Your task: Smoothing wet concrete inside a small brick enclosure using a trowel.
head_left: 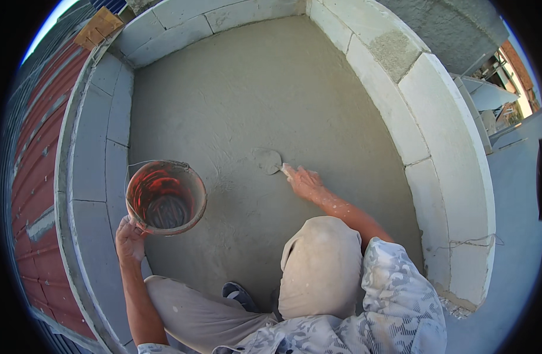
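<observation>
My left hand (pixel 130 240) grips the near rim of an orange bucket (pixel 192 200), tilted so its cement-smeared inside faces up. A wire handle (pixel 142 163) is attached at the bucket's rim. My right hand (pixel 307 182) is closed around the handle of a trowel (pixel 267 161), reaching out in front of my knee. The trowel's rounded, grey-coated blade lies flat on the wet-looking grey mortar floor (pixel 235 88). Faint ridges and streaks mark the mortar between the bucket and the blade.
Low walls of pale blocks (pixel 100 159) enclose the floor at left, back and right (pixel 454 147). Beyond the left wall slopes a red corrugated sheet (pixel 46 177). A wooden piece (pixel 98 28) sits at the far left corner. Bent wire (pixel 474 242) lies on the right wall. My shoe (pixel 240 295) rests on the floor.
</observation>
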The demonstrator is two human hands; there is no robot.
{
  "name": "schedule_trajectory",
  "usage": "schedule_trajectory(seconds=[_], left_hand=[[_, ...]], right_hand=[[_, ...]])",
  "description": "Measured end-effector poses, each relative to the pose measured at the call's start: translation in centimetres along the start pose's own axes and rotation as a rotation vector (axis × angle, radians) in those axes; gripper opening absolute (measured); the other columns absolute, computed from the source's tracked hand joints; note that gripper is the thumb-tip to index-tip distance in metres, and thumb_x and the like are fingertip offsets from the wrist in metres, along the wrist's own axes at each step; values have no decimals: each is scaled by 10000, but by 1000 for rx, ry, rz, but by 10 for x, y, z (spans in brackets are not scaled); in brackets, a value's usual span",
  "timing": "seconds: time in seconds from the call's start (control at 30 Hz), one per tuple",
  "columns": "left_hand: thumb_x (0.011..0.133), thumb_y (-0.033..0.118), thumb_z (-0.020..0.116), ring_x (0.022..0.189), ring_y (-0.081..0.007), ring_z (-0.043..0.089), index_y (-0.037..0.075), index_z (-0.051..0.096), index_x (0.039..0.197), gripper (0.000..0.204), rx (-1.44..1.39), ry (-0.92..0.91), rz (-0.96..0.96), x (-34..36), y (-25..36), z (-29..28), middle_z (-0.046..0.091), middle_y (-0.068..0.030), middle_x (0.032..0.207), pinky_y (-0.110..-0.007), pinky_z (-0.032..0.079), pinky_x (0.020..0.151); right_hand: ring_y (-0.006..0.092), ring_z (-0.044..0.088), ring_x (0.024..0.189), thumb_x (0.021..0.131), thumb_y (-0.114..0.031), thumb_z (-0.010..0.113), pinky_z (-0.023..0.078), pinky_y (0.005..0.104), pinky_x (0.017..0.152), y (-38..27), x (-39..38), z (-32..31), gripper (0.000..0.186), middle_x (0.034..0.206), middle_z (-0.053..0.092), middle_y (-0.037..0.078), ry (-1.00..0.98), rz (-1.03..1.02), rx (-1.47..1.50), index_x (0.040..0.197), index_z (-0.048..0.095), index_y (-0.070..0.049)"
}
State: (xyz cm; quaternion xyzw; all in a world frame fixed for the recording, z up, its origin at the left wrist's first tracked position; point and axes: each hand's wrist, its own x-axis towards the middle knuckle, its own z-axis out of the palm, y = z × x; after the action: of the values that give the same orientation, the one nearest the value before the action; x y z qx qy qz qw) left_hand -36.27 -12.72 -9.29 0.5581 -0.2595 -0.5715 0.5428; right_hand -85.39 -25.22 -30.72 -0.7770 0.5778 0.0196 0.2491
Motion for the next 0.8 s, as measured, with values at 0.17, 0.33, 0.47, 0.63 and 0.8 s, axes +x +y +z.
schedule_trajectory(seconds=[0.17,0.33,0.47,0.63,0.8], left_hand=[[952,162,617,806,-167,677,52,586,1037,143,49,-4,28,6,-5,-9,695,-49,928,-352,544,795],[893,104,694,742,-158,638,68,586,932,120,94,22,8,25,-11,9,679,-48,848,-348,515,791],[856,61,706,755,-152,619,79,579,906,137,71,15,-13,37,-16,28,643,-28,816,-359,488,828],[832,33,710,745,-147,609,86,576,887,154,53,66,1,35,-12,33,634,-28,810,-348,487,814],[842,113,759,724,-151,610,76,575,857,188,133,12,37,31,-10,34,624,-33,795,-332,503,768]], right_hand=[[425,656,1046,1001,-307,521,519,527,900,119,-47,-40,571,1140,657,247,285,663,133,1508,353,-106],[448,622,1119,959,-303,589,510,506,929,115,-99,11,630,1162,658,280,374,648,267,1480,362,-33],[400,656,1048,919,-256,626,512,453,892,64,-133,19,574,1109,677,257,136,293,514,1402,461,6],[344,668,938,886,-183,642,510,432,826,0,-112,-100,467,1043,689,206,183,80,556,1316,551,-24],[324,672,903,866,-141,670,531,426,764,-94,-95,-200,462,995,669,156,250,-284,189,1310,564,-69]])
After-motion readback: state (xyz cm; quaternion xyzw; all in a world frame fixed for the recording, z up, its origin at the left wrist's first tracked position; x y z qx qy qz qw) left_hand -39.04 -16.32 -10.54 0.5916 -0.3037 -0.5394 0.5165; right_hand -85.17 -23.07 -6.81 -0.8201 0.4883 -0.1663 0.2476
